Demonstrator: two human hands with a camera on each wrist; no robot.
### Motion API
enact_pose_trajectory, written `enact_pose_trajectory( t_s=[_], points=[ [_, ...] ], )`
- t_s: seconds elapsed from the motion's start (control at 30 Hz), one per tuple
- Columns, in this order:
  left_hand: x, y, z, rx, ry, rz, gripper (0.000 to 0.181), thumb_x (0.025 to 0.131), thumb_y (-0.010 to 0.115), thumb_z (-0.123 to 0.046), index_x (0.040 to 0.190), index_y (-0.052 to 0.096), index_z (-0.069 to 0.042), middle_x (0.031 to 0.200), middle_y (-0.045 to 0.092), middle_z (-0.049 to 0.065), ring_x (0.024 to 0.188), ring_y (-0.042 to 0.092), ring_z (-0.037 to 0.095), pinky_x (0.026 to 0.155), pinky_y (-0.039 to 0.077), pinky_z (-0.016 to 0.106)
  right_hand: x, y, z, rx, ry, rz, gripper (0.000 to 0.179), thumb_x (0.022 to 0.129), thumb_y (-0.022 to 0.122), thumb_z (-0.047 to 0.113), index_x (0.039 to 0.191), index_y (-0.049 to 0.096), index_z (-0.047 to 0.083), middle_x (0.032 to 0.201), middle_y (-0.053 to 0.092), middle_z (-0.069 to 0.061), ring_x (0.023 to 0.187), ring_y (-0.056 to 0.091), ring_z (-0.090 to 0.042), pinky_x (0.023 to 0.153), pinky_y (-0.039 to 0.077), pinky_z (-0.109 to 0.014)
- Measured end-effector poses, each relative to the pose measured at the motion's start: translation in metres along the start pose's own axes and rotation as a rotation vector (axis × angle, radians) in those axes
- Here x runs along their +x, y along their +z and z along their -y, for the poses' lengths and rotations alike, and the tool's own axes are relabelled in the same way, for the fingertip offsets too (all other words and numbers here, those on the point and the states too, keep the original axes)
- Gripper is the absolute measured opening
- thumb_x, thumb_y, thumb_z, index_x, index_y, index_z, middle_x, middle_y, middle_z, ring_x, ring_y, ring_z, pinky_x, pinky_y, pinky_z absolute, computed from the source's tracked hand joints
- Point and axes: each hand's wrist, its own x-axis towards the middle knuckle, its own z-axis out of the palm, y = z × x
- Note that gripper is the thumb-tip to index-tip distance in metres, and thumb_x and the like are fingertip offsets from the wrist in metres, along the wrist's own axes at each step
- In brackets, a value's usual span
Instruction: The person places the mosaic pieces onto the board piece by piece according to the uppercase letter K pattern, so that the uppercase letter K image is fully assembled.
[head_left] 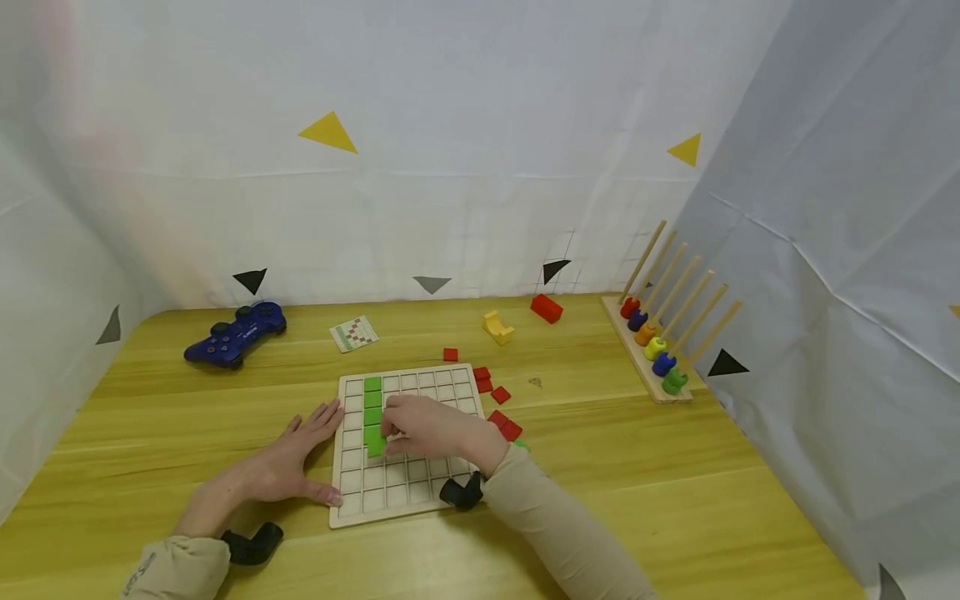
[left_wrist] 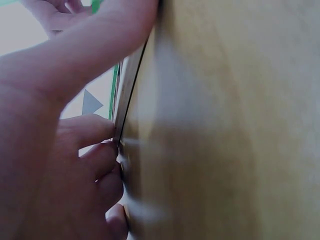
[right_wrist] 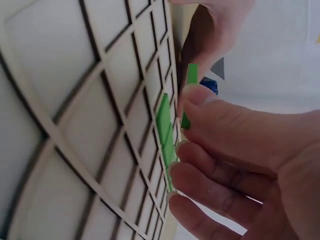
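A wooden grid board (head_left: 397, 500) lies on the table with several green square tiles (head_left: 372, 400) set in a column near its left side. Between thumb and fingers, my right hand (head_left: 431, 427) pinches another green tile (right_wrist: 192, 74). In the right wrist view that tile stands on edge, apart from the board, close to the placed tiles (right_wrist: 164, 120). My left hand (head_left: 288, 458) rests at the board's left edge, thumb near the front corner and fingers spread further back; its fingertips touch the edge in the left wrist view.
Several red tiles (head_left: 501, 395) and a partly hidden green piece (head_left: 522, 446) lie right of the board. Behind it are a pattern card (head_left: 355, 333), a blue game controller (head_left: 236, 335), a yellow curved block (head_left: 497, 327) and a red block (head_left: 547, 308). A peg stand (head_left: 637, 358) holds coloured pieces at right.
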Motion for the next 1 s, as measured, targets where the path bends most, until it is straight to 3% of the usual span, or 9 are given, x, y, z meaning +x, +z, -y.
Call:
enact_pose_trajectory(
  t_s=[0.33,1.0],
  points=[
    [-0.001,0.0,-0.001,-0.006,0.009,0.002,0.12,0.075,0.083,-0.051,0.158,0.016,0.004,0.166,0.001,0.025,0.151,-0.003,0.049,0.116,-0.005,0.07,0.008,0.012,0.0,0.006,0.046,0.06,0.022,0.096,0.068,0.034,0.106,0.069,0.015,0.097,0.059,0.007,0.083,0.052,-0.003,0.076,0.045,-0.014],
    [0.0,-0.001,-0.001,-0.01,-0.005,0.009,0.12,0.075,0.083,-0.049,0.158,0.015,0.004,0.166,0.0,0.025,0.151,-0.005,0.048,0.116,-0.006,0.069,0.01,0.019,-0.005,0.091,0.079,0.029,0.025,0.092,0.07,0.039,0.104,0.066,0.018,0.099,0.058,0.008,0.088,0.053,-0.003,0.081,0.046,-0.015]
  ],
)
